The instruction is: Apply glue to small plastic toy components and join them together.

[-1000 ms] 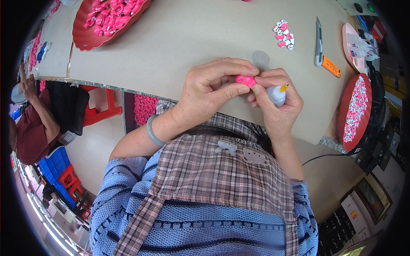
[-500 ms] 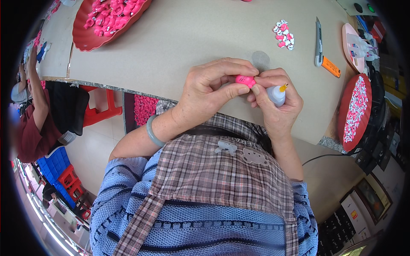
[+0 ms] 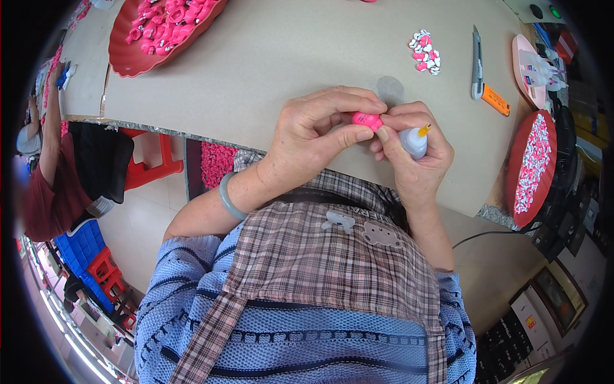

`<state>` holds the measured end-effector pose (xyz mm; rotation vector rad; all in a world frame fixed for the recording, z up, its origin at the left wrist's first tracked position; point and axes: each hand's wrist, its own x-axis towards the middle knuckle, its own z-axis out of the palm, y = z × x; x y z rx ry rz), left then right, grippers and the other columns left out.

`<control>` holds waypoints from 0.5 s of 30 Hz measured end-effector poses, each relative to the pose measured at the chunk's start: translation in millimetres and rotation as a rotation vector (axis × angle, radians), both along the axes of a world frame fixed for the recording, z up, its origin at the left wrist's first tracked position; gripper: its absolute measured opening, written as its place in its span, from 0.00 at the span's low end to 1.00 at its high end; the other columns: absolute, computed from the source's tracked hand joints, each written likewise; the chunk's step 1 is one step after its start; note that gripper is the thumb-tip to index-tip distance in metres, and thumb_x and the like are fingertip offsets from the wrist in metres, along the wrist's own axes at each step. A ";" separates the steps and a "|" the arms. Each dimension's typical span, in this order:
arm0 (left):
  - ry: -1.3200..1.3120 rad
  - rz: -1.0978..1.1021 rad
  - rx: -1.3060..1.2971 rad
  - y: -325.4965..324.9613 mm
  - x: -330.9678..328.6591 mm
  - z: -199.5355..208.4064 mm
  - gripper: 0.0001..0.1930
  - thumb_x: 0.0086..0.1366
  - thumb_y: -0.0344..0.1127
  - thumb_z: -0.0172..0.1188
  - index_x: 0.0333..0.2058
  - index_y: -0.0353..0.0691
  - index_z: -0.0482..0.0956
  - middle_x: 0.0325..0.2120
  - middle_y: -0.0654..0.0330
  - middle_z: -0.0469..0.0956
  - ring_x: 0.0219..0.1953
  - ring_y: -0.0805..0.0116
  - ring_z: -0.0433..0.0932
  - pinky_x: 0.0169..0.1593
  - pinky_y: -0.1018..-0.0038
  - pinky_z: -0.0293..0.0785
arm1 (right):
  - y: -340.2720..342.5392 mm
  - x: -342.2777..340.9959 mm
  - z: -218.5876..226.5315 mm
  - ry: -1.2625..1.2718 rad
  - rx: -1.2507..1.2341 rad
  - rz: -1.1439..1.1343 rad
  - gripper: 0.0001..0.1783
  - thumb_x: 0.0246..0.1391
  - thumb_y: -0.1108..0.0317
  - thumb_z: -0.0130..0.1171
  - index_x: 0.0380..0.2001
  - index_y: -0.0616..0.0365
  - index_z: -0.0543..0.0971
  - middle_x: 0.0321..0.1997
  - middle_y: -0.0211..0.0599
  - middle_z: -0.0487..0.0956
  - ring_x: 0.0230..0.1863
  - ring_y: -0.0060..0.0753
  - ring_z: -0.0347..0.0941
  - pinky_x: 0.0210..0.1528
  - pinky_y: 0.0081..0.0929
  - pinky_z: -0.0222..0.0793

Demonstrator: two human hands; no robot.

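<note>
My left hand [image 3: 310, 128] pinches a small pink molded plastic piece [image 3: 364, 120] between thumb and fingers, over the near edge of the table. My right hand [image 3: 427, 160] touches the same piece with its thumb and forefinger tips. A white squeeze bottle [image 3: 413, 146] with a yellow nozzle is tucked in my right palm, its tip pointing up and away from the piece. Dark marks show on the pink piece; its underside is hidden by my fingers.
A red scalloped bowl [image 3: 121, 59] of pink parts stands far left. Small white-and-pink pieces [image 3: 425, 51] lie beyond my hands, near an orange-handled utility knife [image 3: 494, 100]. At right are a red dish [image 3: 514, 192] of small pieces and a pink tray [image 3: 519, 50] with bottles.
My hands, the pink piece and the bottle stay in nearly the same place. At the far left, a co-worker's arm has shifted, reaching farther across the table.
</note>
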<state>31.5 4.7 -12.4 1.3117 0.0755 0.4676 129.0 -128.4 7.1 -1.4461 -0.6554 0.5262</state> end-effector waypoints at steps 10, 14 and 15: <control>0.005 -0.026 -0.025 0.8 -0.7 3.4 0.14 0.59 0.19 0.56 0.45 0.27 0.73 0.48 0.44 0.70 0.48 0.59 0.75 0.47 0.71 0.79 | -0.5 1.3 0.0 0.001 0.017 0.017 0.06 0.47 0.85 0.59 0.29 0.65 0.77 0.34 0.37 0.75 0.25 0.20 0.75 0.23 0.14 0.71; -0.034 -0.044 -0.052 1.8 -0.6 1.0 0.16 0.58 0.19 0.57 0.47 0.27 0.72 0.49 0.45 0.70 0.50 0.59 0.74 0.50 0.69 0.77 | 0.5 1.3 1.7 -0.027 0.007 0.019 0.07 0.46 0.85 0.59 0.30 0.65 0.77 0.34 0.36 0.75 0.25 0.20 0.75 0.23 0.14 0.71; -0.030 -0.046 -0.047 1.1 -0.2 2.4 0.16 0.58 0.19 0.57 0.47 0.27 0.72 0.49 0.46 0.70 0.50 0.59 0.73 0.51 0.69 0.76 | 0.0 1.6 1.5 -0.023 0.007 0.021 0.07 0.46 0.85 0.60 0.30 0.64 0.77 0.34 0.36 0.75 0.25 0.20 0.74 0.24 0.14 0.71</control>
